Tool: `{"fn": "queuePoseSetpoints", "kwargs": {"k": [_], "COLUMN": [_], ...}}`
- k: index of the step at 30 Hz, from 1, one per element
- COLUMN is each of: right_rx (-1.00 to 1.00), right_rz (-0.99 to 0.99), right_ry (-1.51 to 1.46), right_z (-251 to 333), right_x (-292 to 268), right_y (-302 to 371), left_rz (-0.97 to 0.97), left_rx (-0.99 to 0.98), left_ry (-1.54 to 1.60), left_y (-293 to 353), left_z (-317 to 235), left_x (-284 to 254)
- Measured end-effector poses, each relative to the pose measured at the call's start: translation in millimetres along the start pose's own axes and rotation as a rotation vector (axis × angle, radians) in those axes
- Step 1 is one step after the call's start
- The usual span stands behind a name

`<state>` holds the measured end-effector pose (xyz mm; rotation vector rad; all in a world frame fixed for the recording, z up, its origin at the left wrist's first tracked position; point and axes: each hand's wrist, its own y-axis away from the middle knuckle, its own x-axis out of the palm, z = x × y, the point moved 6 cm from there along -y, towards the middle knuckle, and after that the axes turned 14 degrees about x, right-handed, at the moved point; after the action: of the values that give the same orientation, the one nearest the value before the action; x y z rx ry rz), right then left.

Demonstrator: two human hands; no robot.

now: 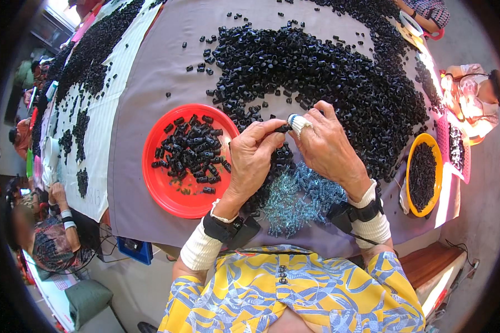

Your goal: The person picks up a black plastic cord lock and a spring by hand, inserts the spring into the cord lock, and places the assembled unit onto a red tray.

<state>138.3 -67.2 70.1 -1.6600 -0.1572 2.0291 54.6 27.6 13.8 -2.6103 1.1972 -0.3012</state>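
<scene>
Held black piece (284,128) mostly hidden, its details too small, yellow shirt (244,280) cut off below

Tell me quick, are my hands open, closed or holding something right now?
Left hand: closed, pinching a small black tubular plastic piece.
Right hand: at that piece's right end, one digit in a white fabric cover; grip cannot be told.

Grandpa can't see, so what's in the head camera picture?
Someone's left fingers pinch a small black part, right fingers at its end, over a table. Around them: a red tray of black parts, bluish coils, a big black heap and a yellow bowl.
</scene>
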Motion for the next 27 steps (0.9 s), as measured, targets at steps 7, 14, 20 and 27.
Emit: {"fn": "queuePoseSetpoints", "kwargs": {"k": [7,14,20,27], "right_rx": [0.007,-0.034,-0.036,-0.015], "right_rz": [0.025,0.03,-0.003,0.067], "right_ry": [-0.05,-0.111,-0.077,-0.104], "right_z": [-0.2,-3.3,-3.5,-2.9], "right_x": [4.0,9.7,17.1,17.3], "right_y": [2.0,2.6,5.8,7.0], "left_rz": [-0.011,0.005,0.04,0.049], "left_rx": [0.093,0.149,0.297,0.217], "left_ry": [-0.106,-0.209,-0.405,-0.316], "left_y": [0.5,1.9,-2.5,1.5], "left_z": [-4.8,-5.5,-15.8,-5.9], "left_x": [-0.7,-0.3,-1.5,-2.4]}}
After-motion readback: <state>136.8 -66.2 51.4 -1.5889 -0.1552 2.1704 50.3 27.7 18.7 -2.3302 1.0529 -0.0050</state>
